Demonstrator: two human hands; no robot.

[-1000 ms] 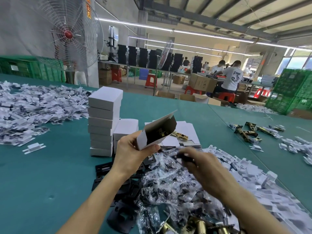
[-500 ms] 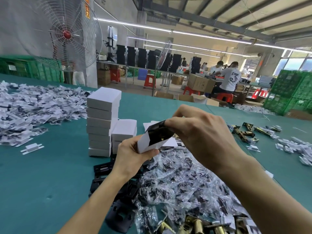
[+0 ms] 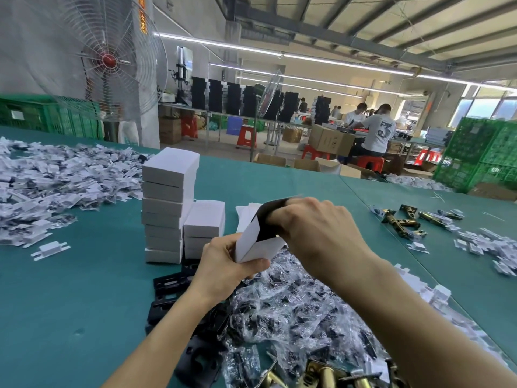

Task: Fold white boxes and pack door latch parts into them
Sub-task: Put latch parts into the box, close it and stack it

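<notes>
— What are the fingers doing?

— The left hand [image 3: 223,268] grips a white box [image 3: 256,246] by its lower end, with the thumb laid across the front. The right hand [image 3: 319,233] reaches over from above, its fingers [image 3: 279,217] curled into the box's dark open mouth. Whether they pinch a part in there I cannot tell; the box wall hides the tips.

— And where is the box?

— It is held up, tilted with its open end upward, over the middle of the green counter [image 3: 70,303]. Directly under it lies a heap of clear bags [image 3: 293,312] with small dark parts inside.

— What's around that?

— Black plates [image 3: 172,287] lie at the heap's left side, partly under the left forearm. Brass latch bodies [image 3: 321,373] lie at the counter's near edge. Just behind the left hand stand two stacks of closed white boxes [image 3: 167,203], a tall one and a shorter one touching its right side. Flat box blanks [image 3: 244,217] lie behind the held box.

— Further out?

— A wide spread of white plastic pieces [image 3: 56,177] covers the left side of the counter, with a single white piece [image 3: 50,249] apart from it. More brass latches [image 3: 402,222] lie toward the right edge. Beyond the far edge stand a large fan [image 3: 109,60] and green crates [image 3: 481,152], and seated workers [image 3: 377,133] are there too.
</notes>
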